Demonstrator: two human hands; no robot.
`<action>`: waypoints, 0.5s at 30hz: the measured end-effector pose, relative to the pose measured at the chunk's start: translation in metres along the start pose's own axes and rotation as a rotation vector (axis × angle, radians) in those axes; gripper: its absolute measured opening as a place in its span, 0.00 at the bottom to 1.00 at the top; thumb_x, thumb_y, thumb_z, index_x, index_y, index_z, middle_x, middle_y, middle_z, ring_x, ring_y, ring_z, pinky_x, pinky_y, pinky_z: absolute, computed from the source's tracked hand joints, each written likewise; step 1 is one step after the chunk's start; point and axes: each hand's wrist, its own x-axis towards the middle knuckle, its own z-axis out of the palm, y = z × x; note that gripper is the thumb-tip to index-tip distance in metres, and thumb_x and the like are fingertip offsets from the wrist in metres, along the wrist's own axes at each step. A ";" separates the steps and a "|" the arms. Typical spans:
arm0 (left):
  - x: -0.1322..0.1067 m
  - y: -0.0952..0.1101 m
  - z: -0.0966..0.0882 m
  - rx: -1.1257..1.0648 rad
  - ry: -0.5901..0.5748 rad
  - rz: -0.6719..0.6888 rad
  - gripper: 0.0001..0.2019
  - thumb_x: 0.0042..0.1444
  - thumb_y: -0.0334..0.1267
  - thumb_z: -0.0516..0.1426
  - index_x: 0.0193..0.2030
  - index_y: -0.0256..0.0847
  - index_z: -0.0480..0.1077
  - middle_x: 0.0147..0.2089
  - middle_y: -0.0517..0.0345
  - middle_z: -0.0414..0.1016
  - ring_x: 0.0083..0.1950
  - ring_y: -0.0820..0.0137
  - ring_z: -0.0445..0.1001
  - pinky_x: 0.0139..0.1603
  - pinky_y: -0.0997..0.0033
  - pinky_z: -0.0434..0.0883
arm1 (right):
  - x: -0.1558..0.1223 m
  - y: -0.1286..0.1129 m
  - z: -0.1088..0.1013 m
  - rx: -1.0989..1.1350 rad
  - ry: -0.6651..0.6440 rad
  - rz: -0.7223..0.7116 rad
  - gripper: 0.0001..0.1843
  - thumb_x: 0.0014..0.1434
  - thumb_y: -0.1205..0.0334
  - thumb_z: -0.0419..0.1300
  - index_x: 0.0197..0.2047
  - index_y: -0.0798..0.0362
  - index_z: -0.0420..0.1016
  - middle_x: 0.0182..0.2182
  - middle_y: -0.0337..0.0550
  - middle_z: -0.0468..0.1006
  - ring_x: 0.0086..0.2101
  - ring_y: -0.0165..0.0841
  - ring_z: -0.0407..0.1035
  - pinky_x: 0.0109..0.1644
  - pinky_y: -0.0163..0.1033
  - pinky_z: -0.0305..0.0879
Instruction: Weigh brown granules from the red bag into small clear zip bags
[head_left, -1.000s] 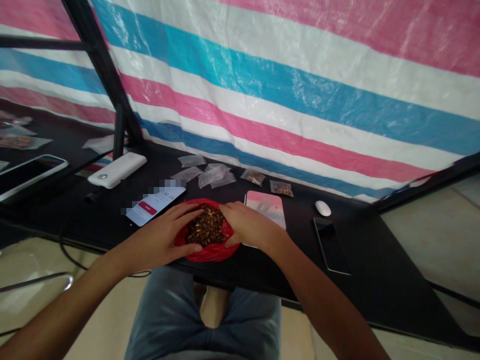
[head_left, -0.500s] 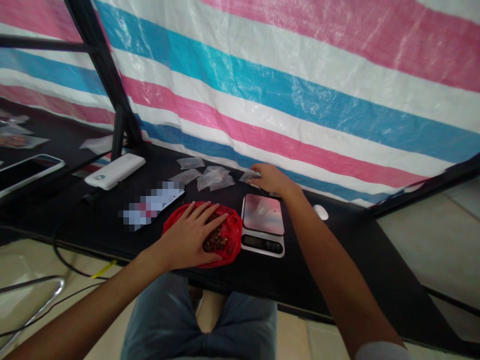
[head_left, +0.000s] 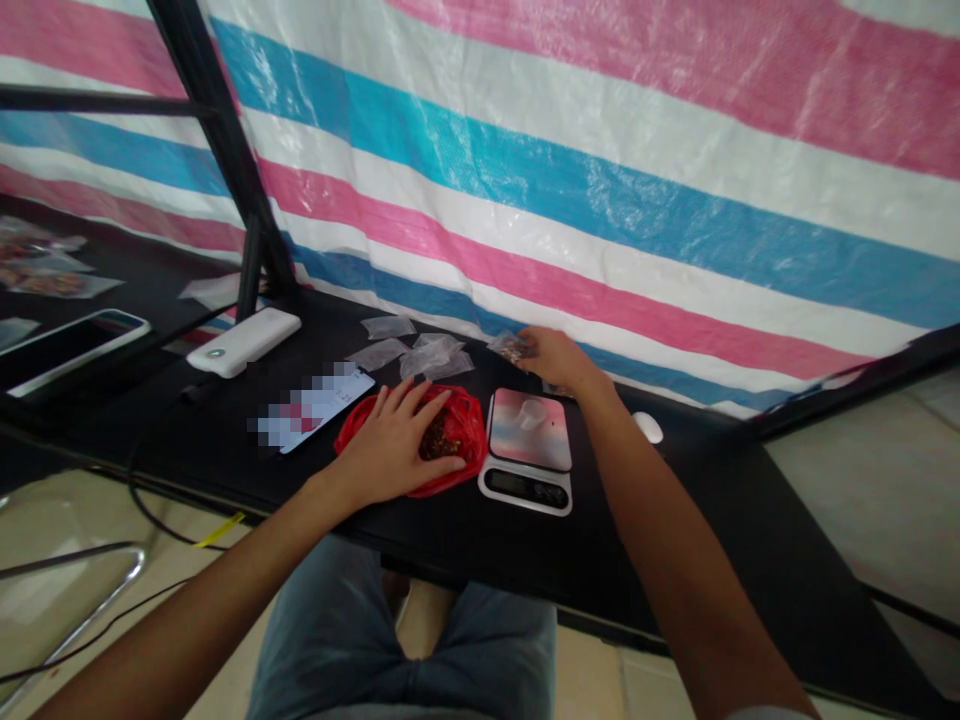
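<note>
My left hand (head_left: 391, 440) rests with its fingers spread over a red plastic bag (head_left: 466, 432), which lies open with small brown, dried-looking bits inside. Just right of it stands a white kitchen scale (head_left: 529, 488) with a shiny square plate. A small pale, clear thing, perhaps a scoop (head_left: 532, 413), shows on that plate. Behind the scale, my right hand (head_left: 551, 358) is closed on a small clear plastic bag (head_left: 510, 346) with brownish bits in it. Its fingertips are partly hidden. Several clear plastic bags (head_left: 433, 356) lie in a loose pile to the left.
A white mouse (head_left: 647, 428) is right of my right forearm. At left are a white power bank (head_left: 244, 342), a partly blurred phone or card (head_left: 319, 408), a larger phone (head_left: 71, 350) and filled bags (head_left: 52, 280). Black frame legs (head_left: 255, 265) and a striped sheet (head_left: 525, 200) border the table.
My left hand has shifted slightly up on the red bag, uncovering its near edge. My right hand has tilted the small bag a little. The view has moved slightly.
</note>
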 end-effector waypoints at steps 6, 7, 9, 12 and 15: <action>0.017 -0.003 -0.045 -0.600 0.208 -0.189 0.30 0.64 0.65 0.56 0.54 0.38 0.78 0.55 0.45 0.82 0.58 0.54 0.79 0.62 0.54 0.74 | -0.058 -0.041 -0.015 0.348 0.229 -0.283 0.28 0.61 0.65 0.67 0.65 0.51 0.76 0.62 0.52 0.79 0.59 0.45 0.74 0.64 0.53 0.70; 0.021 -0.002 -0.052 -0.732 0.175 -0.244 0.31 0.60 0.67 0.58 0.48 0.38 0.78 0.49 0.48 0.83 0.52 0.56 0.81 0.54 0.59 0.78 | -0.066 -0.051 -0.012 0.376 0.241 -0.328 0.28 0.62 0.65 0.67 0.65 0.49 0.76 0.61 0.51 0.80 0.59 0.45 0.75 0.64 0.55 0.70; 0.027 0.002 -0.060 -0.931 0.104 -0.307 0.31 0.51 0.69 0.64 0.40 0.38 0.78 0.41 0.52 0.83 0.43 0.60 0.82 0.42 0.66 0.79 | -0.079 -0.069 -0.003 0.400 0.221 -0.412 0.27 0.63 0.67 0.66 0.65 0.46 0.76 0.61 0.49 0.80 0.60 0.44 0.74 0.66 0.56 0.68; 0.029 0.007 -0.064 -1.060 0.054 -0.331 0.28 0.41 0.62 0.73 0.34 0.37 0.78 0.34 0.57 0.81 0.36 0.67 0.79 0.38 0.70 0.78 | -0.086 -0.085 0.012 0.424 0.203 -0.468 0.25 0.63 0.69 0.66 0.63 0.47 0.77 0.59 0.49 0.81 0.60 0.43 0.73 0.68 0.54 0.66; 0.026 0.004 -0.064 -1.153 0.008 -0.391 0.26 0.38 0.57 0.76 0.35 0.37 0.80 0.34 0.58 0.82 0.35 0.71 0.79 0.40 0.73 0.79 | -0.086 -0.086 0.025 0.454 0.218 -0.459 0.24 0.64 0.68 0.66 0.63 0.49 0.77 0.59 0.50 0.81 0.60 0.42 0.73 0.68 0.51 0.66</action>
